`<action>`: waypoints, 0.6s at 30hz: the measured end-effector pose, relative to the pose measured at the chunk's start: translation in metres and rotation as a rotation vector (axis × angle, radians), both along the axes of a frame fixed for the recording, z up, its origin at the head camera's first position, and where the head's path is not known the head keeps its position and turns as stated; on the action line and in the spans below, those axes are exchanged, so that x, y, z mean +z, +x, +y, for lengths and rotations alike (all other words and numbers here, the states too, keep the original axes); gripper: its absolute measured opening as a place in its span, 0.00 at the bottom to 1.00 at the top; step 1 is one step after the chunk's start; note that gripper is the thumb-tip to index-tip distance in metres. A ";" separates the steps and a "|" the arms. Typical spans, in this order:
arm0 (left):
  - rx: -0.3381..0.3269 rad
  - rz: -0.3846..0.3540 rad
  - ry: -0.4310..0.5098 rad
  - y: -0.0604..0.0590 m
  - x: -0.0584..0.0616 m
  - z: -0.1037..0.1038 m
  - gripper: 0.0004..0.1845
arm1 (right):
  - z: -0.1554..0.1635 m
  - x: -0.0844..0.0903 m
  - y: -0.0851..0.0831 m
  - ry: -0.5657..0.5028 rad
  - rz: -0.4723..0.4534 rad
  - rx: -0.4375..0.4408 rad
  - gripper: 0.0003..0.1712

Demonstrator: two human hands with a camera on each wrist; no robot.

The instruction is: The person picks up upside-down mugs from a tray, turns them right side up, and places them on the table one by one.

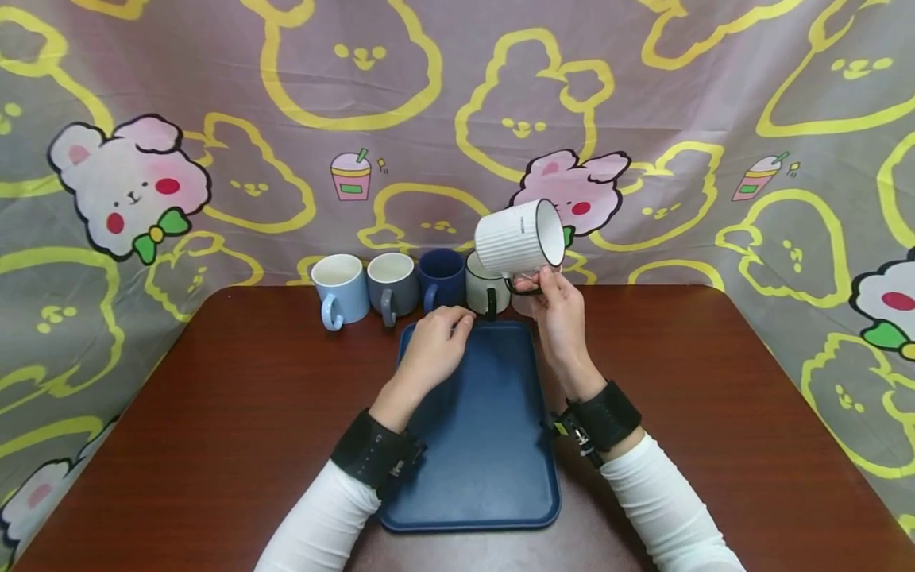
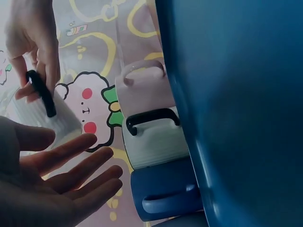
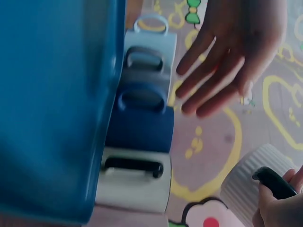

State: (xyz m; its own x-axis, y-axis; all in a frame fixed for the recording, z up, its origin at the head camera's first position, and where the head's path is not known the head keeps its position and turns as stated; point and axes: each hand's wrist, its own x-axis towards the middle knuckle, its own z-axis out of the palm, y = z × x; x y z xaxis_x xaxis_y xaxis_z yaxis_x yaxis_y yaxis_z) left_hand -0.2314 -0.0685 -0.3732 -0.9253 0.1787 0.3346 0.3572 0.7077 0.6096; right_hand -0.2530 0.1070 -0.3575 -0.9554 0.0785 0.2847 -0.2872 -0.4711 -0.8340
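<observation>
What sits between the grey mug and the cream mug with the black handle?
The dark blue mug stands between the grey mug and the cream mug in the row, clearest in the head view.

The white mug (image 1: pixel 519 237) was ribbed down its sides, with a thin dark line round its rim and a black handle (image 1: pixel 524 287). It was up in the air, tipped onto its side so the open mouth faced right and slightly toward the backdrop, the white inside showing. The handle pointed downward, and the right hand (image 1: pixel 561 318) sat directly beneath the mug, fingers pinching that handle from below. The mug hung just above and a little to the right of the left hand (image 1: pixel 436 349), apart from it, whose fingers were loose and nearly straight below it.
</observation>
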 end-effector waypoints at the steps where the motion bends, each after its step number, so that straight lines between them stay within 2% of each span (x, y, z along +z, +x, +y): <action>1: -0.009 -0.009 -0.003 0.000 0.000 -0.001 0.14 | 0.002 0.000 -0.002 -0.010 0.006 -0.016 0.15; 6: -0.053 -0.039 -0.061 0.002 -0.002 -0.004 0.16 | 0.012 -0.005 -0.011 -0.031 0.022 -0.102 0.15; 10: -0.060 -0.052 -0.127 0.005 -0.003 -0.008 0.18 | 0.020 -0.008 -0.016 -0.011 0.039 -0.159 0.15; 18: -0.048 -0.005 -0.206 0.009 -0.006 -0.018 0.19 | 0.039 -0.011 -0.024 0.029 0.049 -0.245 0.16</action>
State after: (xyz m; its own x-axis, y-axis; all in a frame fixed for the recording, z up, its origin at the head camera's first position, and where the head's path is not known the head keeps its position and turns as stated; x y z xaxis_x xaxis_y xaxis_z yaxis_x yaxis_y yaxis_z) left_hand -0.2229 -0.0864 -0.3795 -0.9154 0.2872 0.2819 0.3912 0.7997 0.4556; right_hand -0.2765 0.1461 -0.3683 -0.8941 0.2970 0.3354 -0.4299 -0.3587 -0.8285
